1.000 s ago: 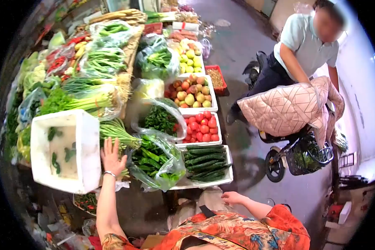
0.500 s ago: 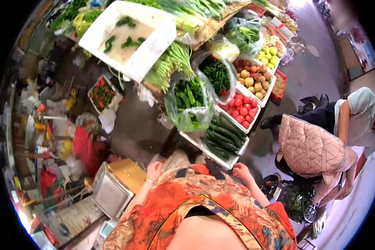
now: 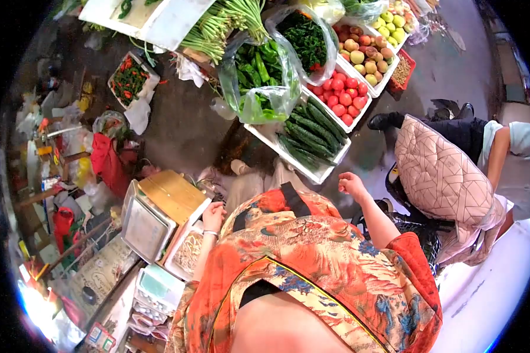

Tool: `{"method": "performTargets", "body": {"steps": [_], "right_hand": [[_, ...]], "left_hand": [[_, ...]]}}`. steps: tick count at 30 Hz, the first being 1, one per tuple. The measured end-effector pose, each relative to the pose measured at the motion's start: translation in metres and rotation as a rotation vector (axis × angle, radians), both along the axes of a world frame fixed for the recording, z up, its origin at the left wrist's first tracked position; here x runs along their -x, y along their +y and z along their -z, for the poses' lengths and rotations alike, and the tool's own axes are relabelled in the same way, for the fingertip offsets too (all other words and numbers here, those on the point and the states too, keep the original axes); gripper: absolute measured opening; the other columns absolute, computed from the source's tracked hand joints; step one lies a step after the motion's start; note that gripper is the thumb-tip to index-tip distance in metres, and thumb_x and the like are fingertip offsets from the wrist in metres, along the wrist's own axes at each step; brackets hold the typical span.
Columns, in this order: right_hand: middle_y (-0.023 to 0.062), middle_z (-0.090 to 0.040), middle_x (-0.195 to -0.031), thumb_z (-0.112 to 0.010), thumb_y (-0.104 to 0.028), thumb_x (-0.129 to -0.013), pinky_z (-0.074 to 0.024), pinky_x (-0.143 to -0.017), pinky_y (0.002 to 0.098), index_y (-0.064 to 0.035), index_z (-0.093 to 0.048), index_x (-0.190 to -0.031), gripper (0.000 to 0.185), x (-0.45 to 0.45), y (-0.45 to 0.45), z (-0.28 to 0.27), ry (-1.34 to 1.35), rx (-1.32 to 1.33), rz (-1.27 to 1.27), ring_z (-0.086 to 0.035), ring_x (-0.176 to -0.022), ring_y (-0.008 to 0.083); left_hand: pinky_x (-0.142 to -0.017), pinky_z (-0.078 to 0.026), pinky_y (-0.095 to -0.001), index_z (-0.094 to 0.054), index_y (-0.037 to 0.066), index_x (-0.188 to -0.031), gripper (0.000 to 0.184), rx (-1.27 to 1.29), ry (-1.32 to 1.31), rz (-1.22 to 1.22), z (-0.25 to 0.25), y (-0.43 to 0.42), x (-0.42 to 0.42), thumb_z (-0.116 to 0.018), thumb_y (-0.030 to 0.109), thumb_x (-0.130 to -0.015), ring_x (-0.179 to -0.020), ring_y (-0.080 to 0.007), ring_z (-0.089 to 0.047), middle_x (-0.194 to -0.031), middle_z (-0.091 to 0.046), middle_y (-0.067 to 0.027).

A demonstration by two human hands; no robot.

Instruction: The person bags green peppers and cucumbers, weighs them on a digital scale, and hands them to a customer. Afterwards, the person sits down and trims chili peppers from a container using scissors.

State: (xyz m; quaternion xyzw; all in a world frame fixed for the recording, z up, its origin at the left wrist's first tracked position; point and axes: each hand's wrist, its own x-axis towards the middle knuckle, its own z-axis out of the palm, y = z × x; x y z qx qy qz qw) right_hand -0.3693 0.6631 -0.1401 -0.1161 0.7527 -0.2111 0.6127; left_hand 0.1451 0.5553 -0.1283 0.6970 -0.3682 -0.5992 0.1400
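Observation:
My left hand (image 3: 214,216) hangs at my side with its fingers loosely curled and nothing seen in them. It is nearest a wooden board (image 3: 169,193) and a tray of pale sprouts or noodles (image 3: 187,250). Held out from my body, my right hand (image 3: 351,185) is empty, with its fingers bent and somewhat apart. Just beyond it stands a white foam box (image 3: 321,175) of cucumbers (image 3: 314,134). Tomatoes (image 3: 340,97) fill the adjoining box. Green peppers (image 3: 259,67) lie in a clear plastic bag (image 3: 277,103) beside them.
A person in a grey top sits at the right by a scooter with a pink quilted cover (image 3: 439,167). Peaches (image 3: 368,56) and red-green chillies (image 3: 132,79) stand in boxes. A metal-topped scale (image 3: 149,223) and a red bag (image 3: 109,165) are at the left.
My view has shifted, and the stall's boxes sit higher in it. More of the trays by my left side shows. My right hand has lifted away from the cucumber box's corner.

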Motion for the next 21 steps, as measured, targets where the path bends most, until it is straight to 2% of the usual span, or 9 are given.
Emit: {"method": "performTargets", "body": {"steps": [5, 9, 17, 21], "right_hand": [[0.0021, -0.062, -0.077, -0.055, -0.007, -0.084, -0.0451, -0.056, 0.0257, -0.0047, -0.056, -0.110, 0.026, -0.034, -0.012, 0.004, -0.033, -0.085, -0.058, -0.059, -0.064, 0.0123], [0.0036, -0.063, -0.079, -0.055, -0.007, -0.085, -0.0454, -0.055, 0.0244, -0.0034, -0.056, -0.114, 0.029, -0.077, -0.062, -0.008, -0.086, -0.059, -0.125, -0.060, -0.065, 0.0118], [0.0068, -0.065, -0.086, -0.055, -0.007, -0.085, -0.0479, -0.062, 0.0263, -0.0026, -0.058, -0.114, 0.029, -0.174, -0.164, -0.028, -0.083, 0.204, -0.410, -0.062, -0.073, 0.0136], [0.0054, -0.064, -0.085, -0.056, -0.013, -0.088, -0.0481, -0.069, 0.0259, -0.0012, -0.059, -0.112, 0.027, -0.226, -0.213, -0.070, -0.063, 0.340, -0.638, -0.059, -0.075, 0.0115]], "left_hand": [[-0.042, -0.037, -0.0205, -0.059, 0.003, -0.107, 0.018, -0.111, 0.097, -0.164, 0.004, 0.004, -0.023, -0.054, 0.007, -0.090, -0.050, -0.0071, -0.050, -0.072, -0.063, -0.0054], [-0.050, -0.044, -0.0230, -0.057, 0.002, -0.110, 0.022, -0.161, 0.120, -0.163, -0.003, -0.012, -0.040, -0.055, 0.009, -0.090, -0.054, -0.0101, -0.055, -0.074, -0.063, -0.0052], [-0.045, -0.042, -0.0216, -0.057, 0.005, -0.115, 0.026, -0.086, 0.140, -0.220, -0.008, -0.040, -0.098, -0.054, 0.013, -0.091, -0.054, -0.0077, -0.055, -0.074, -0.063, -0.0033], [-0.048, -0.044, -0.0223, -0.057, 0.004, -0.115, 0.025, -0.076, 0.136, -0.287, -0.006, -0.042, -0.125, -0.053, 0.013, -0.092, -0.056, -0.0082, -0.055, -0.075, -0.064, -0.0033]]}}
